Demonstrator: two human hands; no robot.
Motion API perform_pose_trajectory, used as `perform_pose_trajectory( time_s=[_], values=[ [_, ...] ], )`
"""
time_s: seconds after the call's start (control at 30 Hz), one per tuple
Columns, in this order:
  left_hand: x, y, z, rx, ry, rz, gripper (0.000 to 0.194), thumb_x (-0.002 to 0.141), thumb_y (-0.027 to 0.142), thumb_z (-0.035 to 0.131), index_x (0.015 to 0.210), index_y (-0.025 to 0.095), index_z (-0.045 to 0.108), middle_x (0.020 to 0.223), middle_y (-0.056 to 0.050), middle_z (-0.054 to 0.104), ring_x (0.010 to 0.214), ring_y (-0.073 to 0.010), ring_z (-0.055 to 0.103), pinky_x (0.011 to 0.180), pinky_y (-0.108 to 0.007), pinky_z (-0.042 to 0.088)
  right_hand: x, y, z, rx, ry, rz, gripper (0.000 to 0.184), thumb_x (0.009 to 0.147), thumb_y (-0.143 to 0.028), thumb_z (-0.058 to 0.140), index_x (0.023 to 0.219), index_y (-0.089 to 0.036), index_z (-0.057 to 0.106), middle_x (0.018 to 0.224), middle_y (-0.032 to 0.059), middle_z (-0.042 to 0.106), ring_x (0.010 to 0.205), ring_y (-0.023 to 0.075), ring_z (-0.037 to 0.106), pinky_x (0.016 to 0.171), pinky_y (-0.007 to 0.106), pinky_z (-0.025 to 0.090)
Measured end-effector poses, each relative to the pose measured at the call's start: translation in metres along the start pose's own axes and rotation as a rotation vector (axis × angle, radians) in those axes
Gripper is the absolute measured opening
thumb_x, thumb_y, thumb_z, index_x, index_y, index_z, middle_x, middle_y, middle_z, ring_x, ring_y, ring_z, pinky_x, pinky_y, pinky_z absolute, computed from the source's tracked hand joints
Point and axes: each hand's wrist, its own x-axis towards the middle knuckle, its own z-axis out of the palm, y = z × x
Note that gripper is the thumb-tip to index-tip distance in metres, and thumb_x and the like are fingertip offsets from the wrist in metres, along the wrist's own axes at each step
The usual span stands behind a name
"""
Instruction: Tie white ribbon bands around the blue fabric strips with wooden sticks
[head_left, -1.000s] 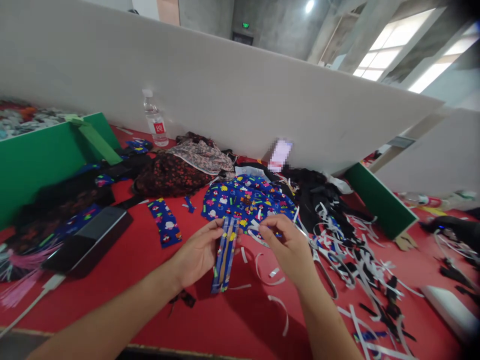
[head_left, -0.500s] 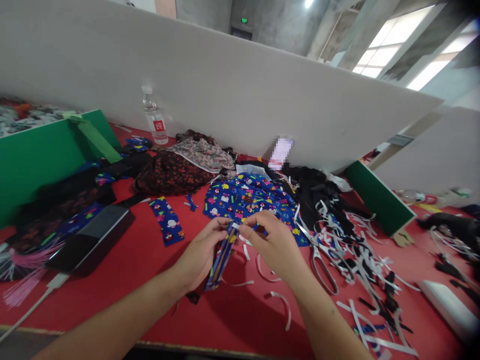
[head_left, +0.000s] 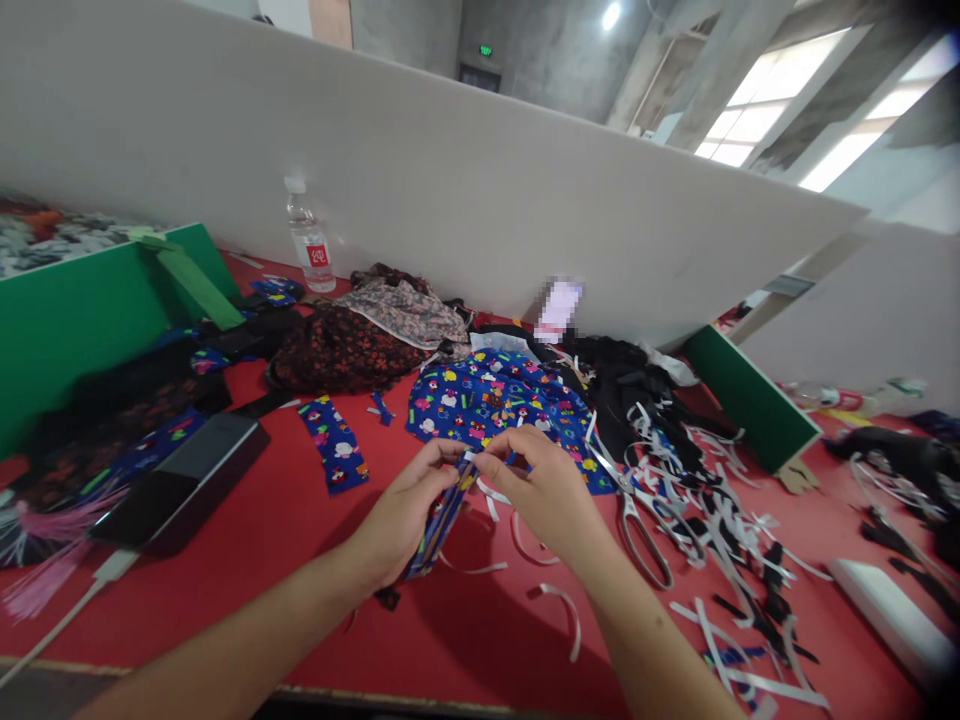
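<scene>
A folded strip of blue printed fabric [head_left: 436,530] hangs slantwise between my hands, a small white piece showing at its top end. My left hand [head_left: 409,510] is closed round the strip's upper left side, thumb and fingers pinching it. On the other side, my right hand [head_left: 536,485] pinches the top end by the white piece with thumb and forefinger. Just beyond my hands lies a larger blue printed cloth [head_left: 495,390]. Another flat strip of the same print [head_left: 337,445] rests to the left. Scissors [head_left: 637,520] lie right of my right hand.
White and black scraps [head_left: 720,540] litter the red table [head_left: 300,600] on the right. A black power bank [head_left: 184,480] with a cable sits left. Dark floral cloth [head_left: 337,350], a water bottle [head_left: 309,240] and a phone [head_left: 559,310] stand along the white partition [head_left: 450,180].
Both hands stay on the fabric strip. My fingers have drawn slightly closer together at its top end, covering more of the white piece. The view has shifted a little.
</scene>
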Motion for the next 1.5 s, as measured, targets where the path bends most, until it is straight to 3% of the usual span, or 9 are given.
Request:
perform_pose_trajectory(
  time_s=[0.47, 0.73, 0.97, 1.17, 1.5],
  values=[
    [-0.002, -0.003, -0.001, 0.074, -0.018, 0.054, 0.016, 0.083, 0.025, 0.054, 0.097, 0.023, 0.06, 0.091, 0.001, 0.06, 0.085, -0.0147, 0.056, 0.077, -0.025, 0.043, -0.001, -0.002, 0.004, -0.045, 0.029, 0.031, 0.02, 0.084, -0.035, 0.058, 0.07, -0.021, 0.057, 0.073, 0.0007, 0.059, 0.076, 0.016, 0.054, 0.063, 0.025, 0.039],
    [-0.004, -0.002, 0.001, 0.171, 0.054, 0.101, 0.015, 0.081, 0.035, 0.06, 0.083, 0.021, 0.058, 0.072, 0.001, 0.063, 0.07, -0.0128, 0.056, 0.066, -0.022, 0.04, -0.003, -0.006, 0.01, -0.102, 0.042, 0.088, 0.024, 0.082, -0.039, 0.059, 0.067, -0.02, 0.057, 0.075, 0.0016, 0.055, 0.067, 0.0136, 0.054, 0.061, 0.025, 0.041],
    [-0.003, 0.001, -0.003, 0.296, 0.112, 0.171, 0.013, 0.083, 0.033, 0.056, 0.079, 0.02, 0.056, 0.07, 0.002, 0.062, 0.068, -0.0122, 0.055, 0.063, -0.021, 0.04, -0.004, -0.012, 0.015, -0.154, 0.024, 0.065, 0.024, 0.084, -0.035, 0.058, 0.068, -0.018, 0.059, 0.075, 0.0023, 0.052, 0.062, 0.0125, 0.052, 0.058, 0.025, 0.039],
    [-0.004, 0.005, -0.003, 0.201, 0.17, 0.143, 0.013, 0.08, 0.032, 0.058, 0.075, 0.02, 0.055, 0.067, 0.003, 0.059, 0.06, -0.0095, 0.052, 0.057, -0.019, 0.039, -0.009, -0.016, 0.01, -0.147, -0.002, 0.037, 0.014, 0.086, -0.019, 0.053, 0.08, -0.017, 0.064, 0.079, 0.0034, 0.054, 0.067, 0.0133, 0.054, 0.061, 0.025, 0.04],
    [-0.007, 0.01, 0.001, 0.068, 0.134, 0.055, 0.016, 0.078, 0.033, 0.059, 0.075, 0.021, 0.05, 0.063, 0.004, 0.061, 0.056, -0.0109, 0.058, 0.055, -0.021, 0.044, -0.013, -0.008, 0.008, -0.124, 0.034, 0.032, 0.011, 0.086, -0.021, 0.053, 0.084, -0.019, 0.064, 0.082, 0.0027, 0.052, 0.066, 0.0128, 0.056, 0.063, 0.026, 0.043]
  ],
)
